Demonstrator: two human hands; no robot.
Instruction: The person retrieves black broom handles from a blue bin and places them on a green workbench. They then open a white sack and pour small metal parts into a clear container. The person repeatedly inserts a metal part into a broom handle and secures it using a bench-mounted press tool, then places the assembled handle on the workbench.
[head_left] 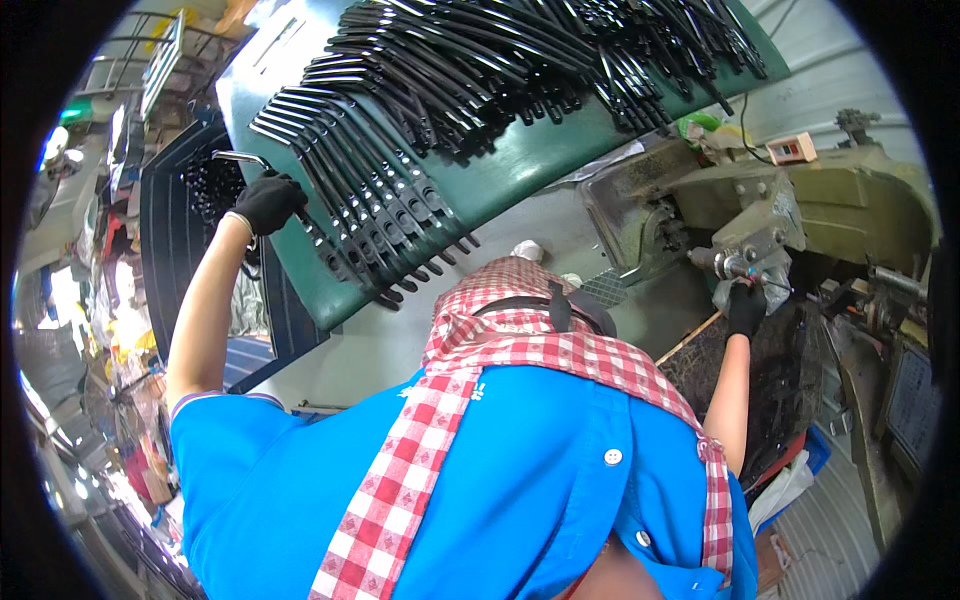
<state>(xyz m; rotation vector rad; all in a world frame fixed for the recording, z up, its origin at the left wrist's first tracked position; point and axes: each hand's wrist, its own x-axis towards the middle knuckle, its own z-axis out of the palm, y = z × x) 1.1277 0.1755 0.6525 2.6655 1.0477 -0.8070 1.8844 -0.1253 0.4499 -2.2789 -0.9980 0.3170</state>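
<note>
My left hand (268,205), in a black glove, is closed round a bent black metal rod (240,157) over the left edge of the green tabletop (525,155). Beside it, similar bent black rods (372,185) lie in a neat slanted row, their flattened, holed ends toward me. Off to the right, my right hand (745,308), also in a black glove, is closed at the metal spindle (722,264) of an olive-green machine (840,205). Clear plastic (775,270) hangs by its fingers; what they grip is hidden.
A big heap of black rods (450,65) covers the table's far side. At the left stands a dark blue bin (165,240) with more black pieces (212,185) inside. A small switch box (792,149) sits atop the machine. A blue container (800,480) with white plastic is low right.
</note>
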